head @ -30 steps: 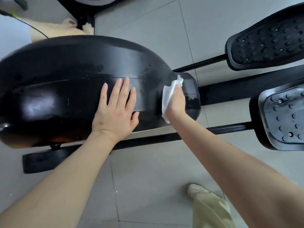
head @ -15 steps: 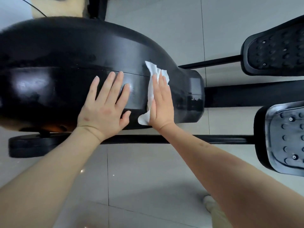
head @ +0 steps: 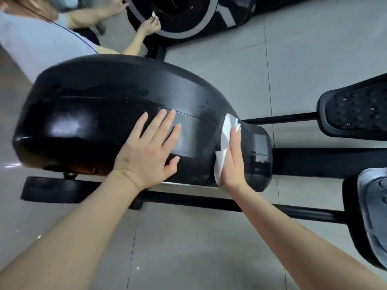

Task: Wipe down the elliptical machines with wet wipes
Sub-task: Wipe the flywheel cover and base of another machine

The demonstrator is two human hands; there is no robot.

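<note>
White crumpled wipe (head: 224,143), glossy black housing (head: 94,114)

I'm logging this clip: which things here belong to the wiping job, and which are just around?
Job: white wet wipe; glossy black plastic elliptical housing; right hand pressing the wipe; left hand flat on the housing.
Around: black studded foot pedal, untouched; grey tiled floor; another person.
</note>
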